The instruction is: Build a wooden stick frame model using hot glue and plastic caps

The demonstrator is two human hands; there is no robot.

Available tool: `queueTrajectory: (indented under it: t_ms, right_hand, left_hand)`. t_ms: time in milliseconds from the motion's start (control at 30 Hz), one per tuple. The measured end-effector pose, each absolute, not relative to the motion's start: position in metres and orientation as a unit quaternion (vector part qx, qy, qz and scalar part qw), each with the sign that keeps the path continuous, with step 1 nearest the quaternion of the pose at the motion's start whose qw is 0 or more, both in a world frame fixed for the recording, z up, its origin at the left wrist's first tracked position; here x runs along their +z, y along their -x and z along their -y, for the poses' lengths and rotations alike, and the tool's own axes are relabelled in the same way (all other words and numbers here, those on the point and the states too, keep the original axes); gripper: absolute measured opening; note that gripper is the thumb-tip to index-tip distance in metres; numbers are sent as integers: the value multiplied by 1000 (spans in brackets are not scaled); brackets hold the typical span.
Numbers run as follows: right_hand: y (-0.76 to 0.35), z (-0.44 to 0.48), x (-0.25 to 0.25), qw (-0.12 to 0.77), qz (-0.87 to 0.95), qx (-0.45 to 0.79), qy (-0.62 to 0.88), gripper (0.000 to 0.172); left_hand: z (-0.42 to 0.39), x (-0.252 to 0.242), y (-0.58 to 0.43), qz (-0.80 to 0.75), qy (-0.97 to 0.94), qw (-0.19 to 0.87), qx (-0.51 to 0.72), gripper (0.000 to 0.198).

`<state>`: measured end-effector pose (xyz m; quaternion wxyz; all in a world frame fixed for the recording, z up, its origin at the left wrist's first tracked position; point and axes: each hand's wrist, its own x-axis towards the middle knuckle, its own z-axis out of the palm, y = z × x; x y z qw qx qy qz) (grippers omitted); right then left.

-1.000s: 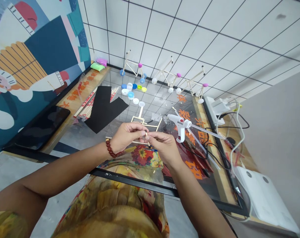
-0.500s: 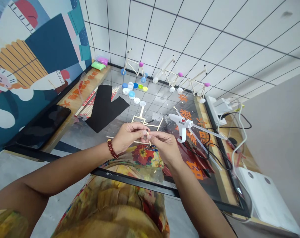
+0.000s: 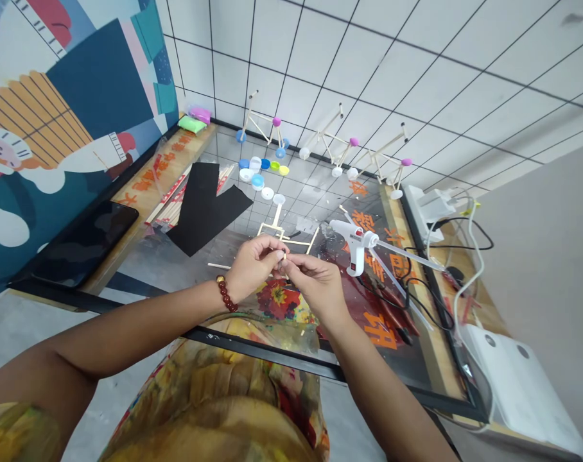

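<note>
1. Over the near part of the glossy, black-edged counter [image 3: 151, 264], the fingers of the left hand [image 3: 248, 268] narrowly pinched a small pale-and-dark stick piece [image 3: 284, 256], mostly hidden.
2. The fingers of the right hand [image 3: 321, 282], also narrow, gripped it opposite.
3. Just beyond the hands lay an angular frame of pale wooden sticks [image 3: 277, 217].
4. A white plastic glue gun [image 3: 355, 241] rested to the right.
</note>
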<state>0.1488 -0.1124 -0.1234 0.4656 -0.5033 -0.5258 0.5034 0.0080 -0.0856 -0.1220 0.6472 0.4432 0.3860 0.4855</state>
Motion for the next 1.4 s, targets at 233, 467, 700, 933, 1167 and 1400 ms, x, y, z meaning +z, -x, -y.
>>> queueTrajectory:
  t_ms: [233,467,700,933,1167,1400]
  right_hand:
    - [-157,106,-128,505,474,574,437,11]
    - [-159,105,-122,470,453,617,439,12]
    - [-160,105,-110,446,425,643,455,16]
    - [-163,105,-114,448,460,618,454,17]
    - [-166,105,-121,481,510,515,494,16]
    - [-166,103,-126,479,529,486,505,18]
  left_hand:
    - [84,-116,-2,-325,-405,720,461,17]
    - [83,-117,-1,-311,-420,724,450,19]
    - [81,-120,1,-320,-428,714,451,18]
    - [80,-122,-1,-323,-445,694,466,20]
    - [78,-126,0,-344,-435,669,495,22]
    - [79,-124,0,-369,-441,673,465,24]
